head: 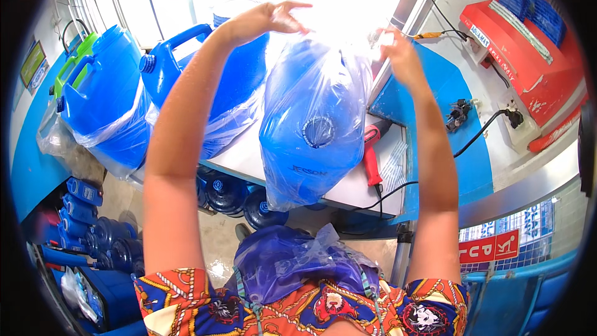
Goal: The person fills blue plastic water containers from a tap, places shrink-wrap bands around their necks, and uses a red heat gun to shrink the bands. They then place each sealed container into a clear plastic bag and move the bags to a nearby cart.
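A blue plastic water container (298, 163) stands on the white counter before me, inside a clear plastic bag (317, 79). Its round dark cap faces me, and handwriting shows on its side. My left hand (284, 16) is raised at the bag's upper left edge, index finger stretched out; glare hides whether its other fingers grip the film. At the upper right of the bag, my right hand (396, 49) pinches a bunched piece of the plastic. A red heat gun (371, 154) lies just right of the container.
Other blue jugs (105, 88) (233, 79), partly bagged, stand at left. A red box (527, 51), keys (459, 114) and a plugged-in black cord (485, 133) are at right. Round water bottles (226, 193) sit under the counter. A purple apron (298, 261) covers my front.
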`<state>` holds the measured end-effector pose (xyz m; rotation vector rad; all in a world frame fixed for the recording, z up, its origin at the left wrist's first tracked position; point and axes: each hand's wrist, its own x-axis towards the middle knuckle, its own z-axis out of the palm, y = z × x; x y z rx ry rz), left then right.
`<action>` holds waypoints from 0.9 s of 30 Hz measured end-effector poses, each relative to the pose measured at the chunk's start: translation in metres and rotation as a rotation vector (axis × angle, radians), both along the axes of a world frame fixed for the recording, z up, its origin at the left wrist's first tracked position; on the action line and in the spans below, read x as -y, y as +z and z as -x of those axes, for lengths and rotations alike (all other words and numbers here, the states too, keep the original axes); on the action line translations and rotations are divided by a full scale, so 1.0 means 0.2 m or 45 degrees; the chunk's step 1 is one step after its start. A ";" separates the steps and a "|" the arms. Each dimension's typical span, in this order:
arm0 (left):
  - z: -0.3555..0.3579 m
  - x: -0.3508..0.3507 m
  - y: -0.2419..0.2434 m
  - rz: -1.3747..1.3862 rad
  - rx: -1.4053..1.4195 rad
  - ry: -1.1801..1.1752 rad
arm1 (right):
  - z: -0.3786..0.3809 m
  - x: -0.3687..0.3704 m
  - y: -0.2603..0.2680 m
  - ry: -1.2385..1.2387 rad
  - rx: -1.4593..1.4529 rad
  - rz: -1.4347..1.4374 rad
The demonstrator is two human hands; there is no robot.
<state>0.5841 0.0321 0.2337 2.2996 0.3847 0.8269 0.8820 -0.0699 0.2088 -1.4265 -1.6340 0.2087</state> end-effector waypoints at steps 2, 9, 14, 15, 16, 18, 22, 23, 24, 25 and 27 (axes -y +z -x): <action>0.05 -0.03 -0.01 -0.076 -0.292 0.065 | -0.02 0.05 -0.10 0.142 0.111 0.143; -0.25 0.11 0.11 0.350 0.141 -0.259 | 0.05 0.12 0.21 0.102 0.052 -0.219; -0.46 0.29 0.09 -0.555 -0.361 0.331 | 0.28 0.35 0.40 0.082 0.494 -0.382; -0.48 0.29 0.09 -0.606 -0.430 0.420 | 0.31 0.36 0.41 0.160 0.532 -0.446; -0.49 0.29 0.09 -0.617 -0.157 0.277 | 0.32 0.37 0.42 0.329 0.596 -0.576; -0.51 0.27 0.11 -0.662 -0.414 0.294 | 0.33 0.30 0.42 0.049 0.278 -0.662; -0.46 0.23 0.16 -0.392 -0.445 0.240 | 0.24 0.14 0.32 0.272 -0.234 -0.203; -0.44 0.22 0.18 -0.275 -0.468 0.170 | 0.22 0.12 0.28 0.428 -0.411 0.029; -0.39 0.21 0.19 -0.171 -0.376 0.063 | 0.19 0.11 0.24 0.706 -0.622 0.098; -0.36 0.19 0.21 -0.037 -0.369 0.067 | 0.17 0.11 0.21 0.814 -0.642 0.072; -0.30 0.17 0.22 0.312 -0.199 -0.018 | 0.14 0.12 0.17 0.921 -0.770 0.102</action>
